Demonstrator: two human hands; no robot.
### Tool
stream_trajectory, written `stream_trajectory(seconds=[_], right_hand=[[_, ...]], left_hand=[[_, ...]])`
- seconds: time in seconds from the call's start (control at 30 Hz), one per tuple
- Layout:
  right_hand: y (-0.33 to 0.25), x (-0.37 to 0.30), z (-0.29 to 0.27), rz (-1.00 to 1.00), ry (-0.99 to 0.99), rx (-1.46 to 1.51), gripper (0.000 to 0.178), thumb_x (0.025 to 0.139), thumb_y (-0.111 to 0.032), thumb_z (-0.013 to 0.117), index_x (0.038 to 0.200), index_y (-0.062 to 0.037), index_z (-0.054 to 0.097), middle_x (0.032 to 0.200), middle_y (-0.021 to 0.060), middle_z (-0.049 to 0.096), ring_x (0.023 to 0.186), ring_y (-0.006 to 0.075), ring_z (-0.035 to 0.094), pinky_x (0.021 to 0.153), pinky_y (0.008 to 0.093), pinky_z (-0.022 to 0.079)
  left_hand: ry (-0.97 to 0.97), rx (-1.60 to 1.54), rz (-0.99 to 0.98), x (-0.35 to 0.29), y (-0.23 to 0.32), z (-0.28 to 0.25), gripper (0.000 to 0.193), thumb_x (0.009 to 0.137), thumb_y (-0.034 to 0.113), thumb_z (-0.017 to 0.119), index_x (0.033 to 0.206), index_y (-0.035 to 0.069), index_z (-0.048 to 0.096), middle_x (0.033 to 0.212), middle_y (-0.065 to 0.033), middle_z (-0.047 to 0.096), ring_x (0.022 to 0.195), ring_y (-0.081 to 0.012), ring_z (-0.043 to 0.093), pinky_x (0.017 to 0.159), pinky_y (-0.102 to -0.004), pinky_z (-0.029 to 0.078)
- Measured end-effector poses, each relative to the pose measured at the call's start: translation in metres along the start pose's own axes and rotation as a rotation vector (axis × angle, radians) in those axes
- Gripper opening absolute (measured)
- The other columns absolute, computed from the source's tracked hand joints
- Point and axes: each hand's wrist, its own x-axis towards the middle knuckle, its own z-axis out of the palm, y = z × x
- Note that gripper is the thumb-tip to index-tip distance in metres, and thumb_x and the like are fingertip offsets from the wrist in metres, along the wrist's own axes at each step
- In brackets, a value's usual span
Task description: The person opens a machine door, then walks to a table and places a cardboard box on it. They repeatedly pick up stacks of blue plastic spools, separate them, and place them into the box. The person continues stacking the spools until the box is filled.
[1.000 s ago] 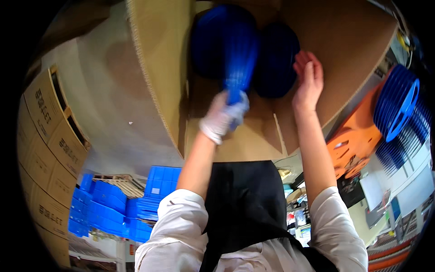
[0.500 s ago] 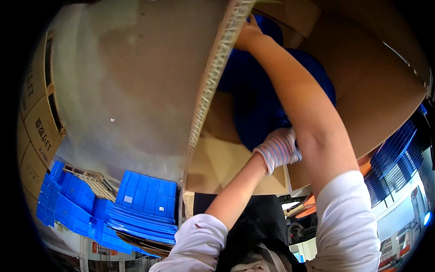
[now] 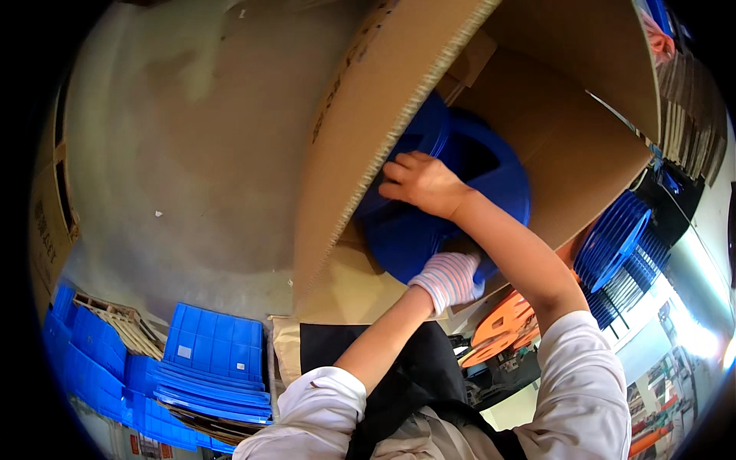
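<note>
Blue spools (image 3: 502, 180), at least two, broad and flanged; location: inside an open carton (image 3: 337, 176), grouped between its left edge and near edge, flanges overlapping, partly hidden by the hands. Exact count not determinable.

Right hand (image 3: 425, 184), bare: over the spools, close to the carton's left edge; fingers bent and slightly parted, back of hand uppermost; contact with or pinch on a flange impossible to tell. Left hand (image 3: 448, 280), striped-gloved: at the nearest spool rim, by the carton's near edge; fingers partly hidden there, firmness of grip uncertain.

Change: right hand, half a second ago reaching deep along the left wall, now drawn back nearer and in full sight; spool raised in a blur by the left hand a second ago, no longer seen aloft. Bearing on the work, by judgement: attention now on spools resting within the carton, rather than on one lifted free.

Adjacent: stacked blue crates (image 3: 211, 345) beyond the carton's near left corner; orange disc (image 3: 498, 330) and further blue reels (image 3: 613, 238) outside its right edge; grey-brown floor (image 3: 192, 230) alongside its left wall.
</note>
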Motion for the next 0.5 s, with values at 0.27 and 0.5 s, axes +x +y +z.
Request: stream_trajectory(seconds=[0.27, 0.5], right_hand=[[0.003, -0.019, 0.052, 0.616, -0.568, 0.251, 0.049, 0.086, -0.046, 0.058, 0.124, -0.0151, 0.058, 0.130, 0.0107, 0.052, 0.121, 0.0312, 0.049, 0.110, 0.0439, 0.030], [-0.041, -0.055, 0.030, 0.662, -0.307, 0.207, 0.052, 0.088, -0.041, 0.058, 0.131, -0.0120, 0.052, 0.137, 0.0121, 0.048, 0.133, 0.0313, 0.038, 0.111, 0.0440, 0.028]], left_hand=[[0.385, 0.171, -0.178, 0.083, -0.106, 0.062, 0.073, 0.085, 0.055, 0.051, 0.143, 0.011, 0.037, 0.147, -0.0190, 0.035, 0.141, -0.0312, 0.023, 0.114, -0.0428, 0.020], [0.084, 0.123, -0.339, 0.016, -0.043, 0.033, 0.053, 0.088, 0.048, 0.049, 0.124, 0.009, 0.056, 0.114, -0.0189, 0.062, 0.106, -0.0381, 0.057, 0.089, -0.0462, 0.045]])
